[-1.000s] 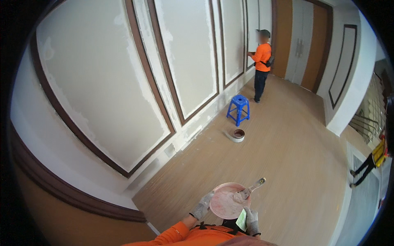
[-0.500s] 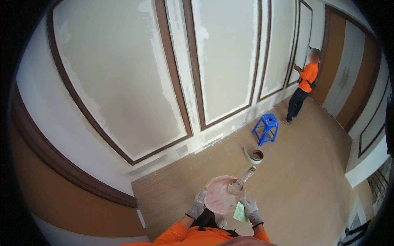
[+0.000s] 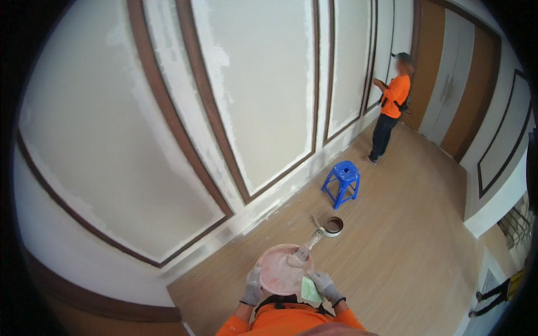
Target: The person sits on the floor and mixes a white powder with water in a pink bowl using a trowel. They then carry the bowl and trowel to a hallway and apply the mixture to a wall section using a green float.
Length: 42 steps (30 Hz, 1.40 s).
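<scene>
The person's left hand [image 3: 253, 287], in a grey glove, is closed around the left side of a round pink bucket [image 3: 283, 245]. The right hand [image 3: 325, 287], gloved too, grips a flat green scraper [image 3: 310, 290] at the bucket's right near edge; whether it also bears some of the weight cannot be told. The bucket is near, in front of the person's orange clothing, and holds pale pink paste [image 3: 274, 274]. A smeared spatula [image 3: 311, 243] rests in it, paste-covered end inside, handle out past the far right rim.

Beyond the bucket, a dark round roll [image 3: 330, 234] with a pale edge lies on the wood-look floor [image 3: 403, 224], and farther off stands a blue stool [image 3: 346, 171]. A co-worker in orange [image 3: 397, 89] stands far right of the stool, facing the patched, brown-framed wall [image 3: 263, 95] on the left.
</scene>
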Each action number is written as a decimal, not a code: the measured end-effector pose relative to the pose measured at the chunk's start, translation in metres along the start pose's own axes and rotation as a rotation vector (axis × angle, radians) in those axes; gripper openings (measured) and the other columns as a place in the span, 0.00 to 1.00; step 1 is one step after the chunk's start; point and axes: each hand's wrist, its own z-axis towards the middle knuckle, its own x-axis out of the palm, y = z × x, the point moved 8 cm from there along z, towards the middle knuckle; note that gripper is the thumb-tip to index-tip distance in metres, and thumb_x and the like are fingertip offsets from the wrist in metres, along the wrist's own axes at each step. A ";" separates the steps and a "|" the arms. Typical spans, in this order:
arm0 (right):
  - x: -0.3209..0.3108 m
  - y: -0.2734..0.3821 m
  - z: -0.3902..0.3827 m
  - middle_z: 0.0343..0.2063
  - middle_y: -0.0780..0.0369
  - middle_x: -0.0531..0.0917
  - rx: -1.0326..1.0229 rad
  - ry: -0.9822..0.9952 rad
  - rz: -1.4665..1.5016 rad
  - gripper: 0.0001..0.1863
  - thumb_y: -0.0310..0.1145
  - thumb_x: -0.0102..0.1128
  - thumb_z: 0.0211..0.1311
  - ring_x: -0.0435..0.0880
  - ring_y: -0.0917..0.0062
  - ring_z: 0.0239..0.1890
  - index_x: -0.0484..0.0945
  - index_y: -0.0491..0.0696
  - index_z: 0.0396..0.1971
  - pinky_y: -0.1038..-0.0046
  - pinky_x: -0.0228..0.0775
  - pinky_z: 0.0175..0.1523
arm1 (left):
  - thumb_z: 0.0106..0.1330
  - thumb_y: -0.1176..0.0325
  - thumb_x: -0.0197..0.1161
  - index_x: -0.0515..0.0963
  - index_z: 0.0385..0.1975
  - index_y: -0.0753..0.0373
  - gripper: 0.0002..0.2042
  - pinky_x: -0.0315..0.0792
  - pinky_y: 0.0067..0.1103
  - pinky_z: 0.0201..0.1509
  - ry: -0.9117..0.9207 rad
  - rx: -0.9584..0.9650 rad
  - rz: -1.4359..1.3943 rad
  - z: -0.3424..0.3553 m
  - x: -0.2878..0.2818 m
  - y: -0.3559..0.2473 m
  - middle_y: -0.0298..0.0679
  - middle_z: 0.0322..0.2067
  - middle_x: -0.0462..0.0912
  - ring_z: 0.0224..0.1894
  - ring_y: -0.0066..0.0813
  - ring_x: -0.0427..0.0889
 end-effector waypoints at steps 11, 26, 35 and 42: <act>-0.153 0.046 0.064 0.32 0.55 0.88 -0.019 -0.294 0.262 0.28 0.53 0.55 0.73 0.84 0.72 0.36 0.84 0.37 0.39 0.67 0.74 0.44 | 0.80 0.60 0.50 0.78 0.57 0.68 0.19 0.70 0.30 0.67 0.309 0.058 0.209 0.200 0.147 0.009 0.43 0.55 0.83 0.58 0.33 0.79; -0.409 0.032 0.164 0.40 0.56 0.90 -0.163 -0.206 -0.047 0.26 0.52 0.53 0.74 0.86 0.73 0.42 0.84 0.42 0.49 0.64 0.76 0.49 | 0.80 0.60 0.50 0.78 0.58 0.69 0.19 0.74 0.30 0.63 0.260 0.135 0.220 0.280 0.376 0.036 0.43 0.54 0.83 0.55 0.34 0.81; -0.596 0.038 0.156 0.44 0.58 0.88 -0.130 -0.535 0.200 0.25 0.43 0.57 0.74 0.85 0.77 0.42 0.79 0.39 0.60 0.73 0.77 0.51 | 0.79 0.60 0.54 0.78 0.58 0.67 0.18 0.77 0.25 0.57 0.229 0.077 0.114 0.316 0.481 0.016 0.38 0.53 0.83 0.53 0.25 0.81; -0.667 0.068 0.143 0.36 0.60 0.88 -0.224 -0.748 0.330 0.20 0.33 0.59 0.71 0.85 0.80 0.36 0.80 0.38 0.57 0.75 0.77 0.46 | 0.77 0.63 0.56 0.79 0.55 0.68 0.16 0.77 0.26 0.56 0.245 -0.080 0.148 0.350 0.555 0.029 0.39 0.51 0.84 0.51 0.25 0.81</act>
